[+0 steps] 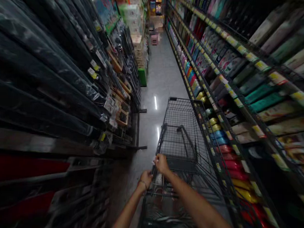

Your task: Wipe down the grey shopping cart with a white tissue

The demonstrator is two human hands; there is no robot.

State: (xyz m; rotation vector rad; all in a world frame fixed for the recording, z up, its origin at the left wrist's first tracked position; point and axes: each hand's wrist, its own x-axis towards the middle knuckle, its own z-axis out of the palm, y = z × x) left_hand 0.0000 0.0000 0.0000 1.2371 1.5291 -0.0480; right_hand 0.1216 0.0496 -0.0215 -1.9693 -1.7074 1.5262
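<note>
A dark wire shopping cart (181, 110) stands below me, its basket pointing up the aisle; no goods show in its front part. My left hand (146, 179) is closed on the cart's left side edge near my body, with a thin band around its wrist. Just ahead of it, my right hand (161, 163) reaches across and is closed on the same edge, a small pale bit showing at its fingers. The near end of the cart is dark and blurred.
Shelves of folded, colourful packed goods (219, 138) run close along the cart's right side. On the left stand tall plastic-wrapped dark rolls (50, 54) and a rack whose feet (141, 147) jut into the aisle. A pink stool (154, 39) stands farther up the grey floor (162, 67).
</note>
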